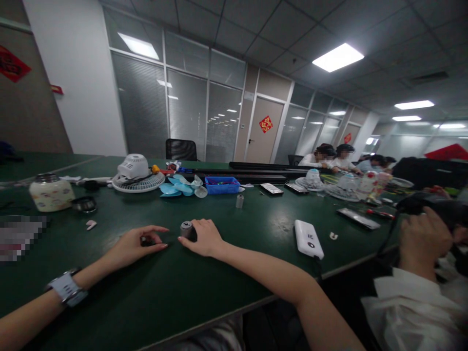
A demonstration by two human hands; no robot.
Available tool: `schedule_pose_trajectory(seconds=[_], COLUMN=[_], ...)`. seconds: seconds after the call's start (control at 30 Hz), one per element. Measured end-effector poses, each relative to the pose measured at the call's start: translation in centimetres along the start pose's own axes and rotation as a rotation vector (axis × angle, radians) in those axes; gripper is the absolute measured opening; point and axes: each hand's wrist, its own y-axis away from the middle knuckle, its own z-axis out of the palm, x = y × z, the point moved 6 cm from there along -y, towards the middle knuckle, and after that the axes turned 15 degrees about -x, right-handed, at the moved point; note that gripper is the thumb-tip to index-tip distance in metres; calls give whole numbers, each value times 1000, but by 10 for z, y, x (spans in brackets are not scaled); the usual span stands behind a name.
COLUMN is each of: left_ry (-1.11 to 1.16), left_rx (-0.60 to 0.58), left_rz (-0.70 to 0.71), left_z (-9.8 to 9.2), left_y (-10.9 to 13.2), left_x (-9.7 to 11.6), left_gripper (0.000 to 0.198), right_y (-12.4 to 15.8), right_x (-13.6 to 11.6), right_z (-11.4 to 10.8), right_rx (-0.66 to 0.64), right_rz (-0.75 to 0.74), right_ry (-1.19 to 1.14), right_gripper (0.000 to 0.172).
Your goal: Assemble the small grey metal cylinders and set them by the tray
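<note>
1. With my right hand (206, 237), I hold the cylinder (186, 227) between thumb and fingers, and its round end faces up. Seen from the tray (222, 185), the cylinder is on my side and to the left.
2. My left hand (135, 243) is also on my side of the tray, further to the left. Its thumb and forefinger are spread and do not touch the cylinder. Under the curled fingers there is a dark patch; I cannot tell if it is a thing or only shadow.
3. To handle the cylinder well, I think I should press evenly on its side wall and leave the upper end free. It looks smooth, so a one-sided pinch could let it turn or slip.
4. If I need more support, the left fingertips would do best on the opposite side, at the same height as the right ones.
5. The cylinder lies inside the right grip, at the side toward my left hand. Its foot is partly covered, so I cannot tell whether it touches the table (157, 292).
6. The other cylinder (239, 201) stands upright, just on my side of the tray, slightly to the right.
</note>
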Motion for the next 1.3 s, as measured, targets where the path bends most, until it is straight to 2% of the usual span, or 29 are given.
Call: schedule_pose_trajectory(seconds=[0.23,0.7,1.0,1.3], left_ry=[53,32,-8,12], left_rx=[41,43,79,67], left_rz=[3,10,11,35], left_z=[-1,-3,-3,-1], left_y=[1,-1,0,-1], left_x=[-2,-12,-7,-6], left_gripper=[63,65,62,60], right_y=[2,-1,0,-1], right_x=[-2,0,-1,-2], right_z=[-2,1,0,0], right_rx=[-12,-7,-11,-14], right_rz=[4,-1,-5,5], right_ry=[8,-10,-12,5], right_gripper=[58,55,53,56])
